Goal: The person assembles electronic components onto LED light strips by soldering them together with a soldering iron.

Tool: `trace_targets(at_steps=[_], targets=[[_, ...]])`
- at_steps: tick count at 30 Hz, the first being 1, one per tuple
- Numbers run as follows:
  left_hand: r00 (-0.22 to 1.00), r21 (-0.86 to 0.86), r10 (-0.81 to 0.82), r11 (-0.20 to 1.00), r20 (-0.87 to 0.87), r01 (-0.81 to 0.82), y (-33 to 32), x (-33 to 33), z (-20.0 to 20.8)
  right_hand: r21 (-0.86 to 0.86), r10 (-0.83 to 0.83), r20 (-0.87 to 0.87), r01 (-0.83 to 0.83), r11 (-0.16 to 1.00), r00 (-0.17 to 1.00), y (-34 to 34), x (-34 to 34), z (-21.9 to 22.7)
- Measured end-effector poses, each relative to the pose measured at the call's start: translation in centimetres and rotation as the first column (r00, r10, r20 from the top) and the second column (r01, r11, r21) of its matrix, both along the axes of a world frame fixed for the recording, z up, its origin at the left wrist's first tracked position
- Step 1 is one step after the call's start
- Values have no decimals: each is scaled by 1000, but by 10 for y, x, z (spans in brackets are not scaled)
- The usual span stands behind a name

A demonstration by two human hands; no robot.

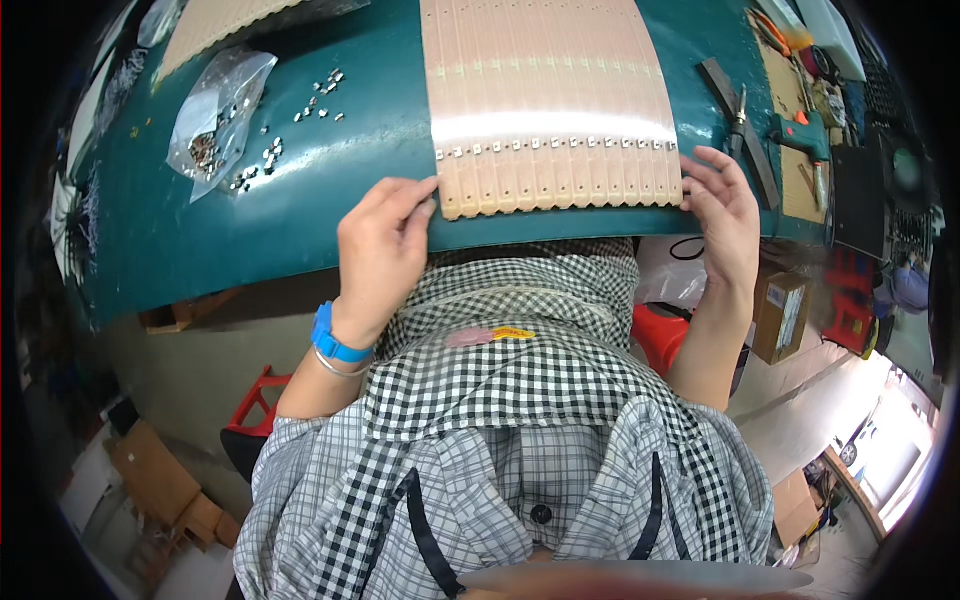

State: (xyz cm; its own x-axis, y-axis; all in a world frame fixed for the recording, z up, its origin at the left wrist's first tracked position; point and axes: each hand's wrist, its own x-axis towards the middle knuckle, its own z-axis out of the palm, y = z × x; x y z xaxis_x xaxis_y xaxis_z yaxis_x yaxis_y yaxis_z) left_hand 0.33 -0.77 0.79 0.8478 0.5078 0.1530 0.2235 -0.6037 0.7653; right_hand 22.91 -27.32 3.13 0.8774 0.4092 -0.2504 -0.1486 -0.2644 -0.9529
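A wide beige panel (pixel 550 105) of narrow strips lies on the green table, with its scalloped edge toward me. Small silvery metal pieces (pixel 535 144) sit in a row across the strips, a little in from that edge. My left hand (pixel 382 245) has thumb and index finger closed at the near left corner of the panel. At the near right corner, my right hand (pixel 728 215) holds the panel's side edge with curled fingers, the upper ones spread slightly. The undersides of the fingertips are partly hidden.
Left on the green table (pixel 330 220) lie a clear plastic bag (pixel 215 125) of small parts and loose metal pieces (pixel 272 153). Another beige panel (pixel 215 30) is at the far left. To the right are a dark metal bar (pixel 745 130), a soldering iron (pixel 738 125) and a green power tool (pixel 808 135).
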Motion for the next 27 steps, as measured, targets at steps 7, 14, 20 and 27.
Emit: trace_targets(at_steps=[7,14,20,27], targets=[[940,-600,205,800,273,0,10,1,17,359,-25,-11,28,933,1000,-2,-3,6],[715,-244,80,961,694,129,24,19,35,437,-181,399,-13,899,899,1,-12,30],[571,-213,93,966,815,145,25,19,59,419,-210,586,-71,905,783,2,-15,38],[598,-175,63,976,799,131,28,21,64,186,-64,402,-13,983,913,34,1,37]])
